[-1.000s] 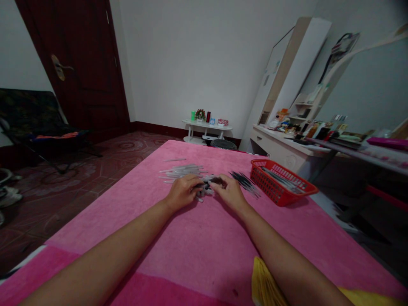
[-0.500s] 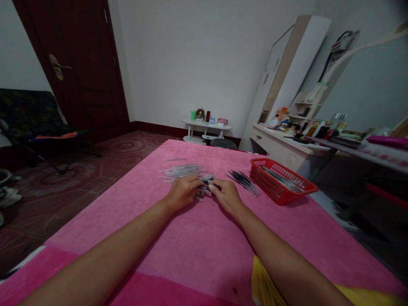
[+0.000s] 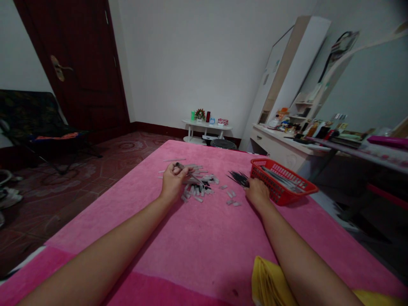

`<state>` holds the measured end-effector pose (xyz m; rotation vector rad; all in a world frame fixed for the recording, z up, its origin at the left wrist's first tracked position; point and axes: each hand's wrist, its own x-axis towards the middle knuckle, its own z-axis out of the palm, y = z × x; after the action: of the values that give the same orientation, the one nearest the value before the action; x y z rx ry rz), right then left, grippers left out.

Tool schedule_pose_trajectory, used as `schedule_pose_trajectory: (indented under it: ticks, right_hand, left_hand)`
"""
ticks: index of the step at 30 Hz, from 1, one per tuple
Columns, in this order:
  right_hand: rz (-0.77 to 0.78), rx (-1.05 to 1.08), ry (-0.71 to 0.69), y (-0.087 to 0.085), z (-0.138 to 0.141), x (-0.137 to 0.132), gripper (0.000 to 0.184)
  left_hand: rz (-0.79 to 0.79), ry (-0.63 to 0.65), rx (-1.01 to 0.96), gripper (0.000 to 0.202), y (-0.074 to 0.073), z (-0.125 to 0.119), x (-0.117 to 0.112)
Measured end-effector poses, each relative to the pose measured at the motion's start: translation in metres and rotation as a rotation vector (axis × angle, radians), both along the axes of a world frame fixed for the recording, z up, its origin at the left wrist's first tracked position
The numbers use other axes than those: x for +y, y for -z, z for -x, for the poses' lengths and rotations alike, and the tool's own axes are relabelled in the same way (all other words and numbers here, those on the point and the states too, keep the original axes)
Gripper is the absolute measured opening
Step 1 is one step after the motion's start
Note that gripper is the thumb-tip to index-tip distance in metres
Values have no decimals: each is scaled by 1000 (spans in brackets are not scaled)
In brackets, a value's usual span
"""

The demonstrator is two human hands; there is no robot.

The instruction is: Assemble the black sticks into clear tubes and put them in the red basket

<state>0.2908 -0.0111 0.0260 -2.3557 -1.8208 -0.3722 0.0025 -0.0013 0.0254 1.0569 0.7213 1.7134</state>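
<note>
- The left hand (image 3: 172, 180) sits just left of the frame's centre, fingers curled into a loose fist and pinching a thin grey tube (image 3: 179, 165); the tube's end pokes out above the knuckles.
- Just behind and to the right of that hand lies a heap of clear tubes (image 3: 191, 169), with small clear caps (image 3: 196, 193) scattered in front of it and a few more towards the centre of the frame.
- The right hand (image 3: 256, 192) rests right of centre, its fingertips at the near end of a bundle of black sticks (image 3: 238, 177) (whether they grip a stick or only touch the bundle cannot be told).
- A red basket (image 3: 280, 193) stands just right of that hand, touching or nearly touching it, with thin sticks inside.
- Everything lies on a pink cloth (image 3: 197, 246); a yellow cloth (image 3: 266, 284) shows at the lower edge.
</note>
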Motion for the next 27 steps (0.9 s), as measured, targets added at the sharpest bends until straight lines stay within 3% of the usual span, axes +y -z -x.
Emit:
schedule_pose_trajectory:
  ticks: [5, 18, 21, 24, 27]
  right_hand:
    - [22, -15, 23, 2, 0, 2, 23]
    - [40, -35, 38, 2, 5, 0, 25]
    - [-28, -13, 16, -3, 7, -2, 25]
    - [-86, 128, -128, -14, 13, -4, 24]
    - [97, 359, -427, -26, 20, -6, 19]
  left_hand:
    - [111, 11, -126, 40, 8, 7, 7]
    - [163, 82, -222, 27, 13, 9, 13]
    - [164, 87, -214, 26, 13, 9, 14]
    - [170, 81, -204, 24, 14, 10, 15]
    - [173, 79, -206, 23, 14, 10, 15]
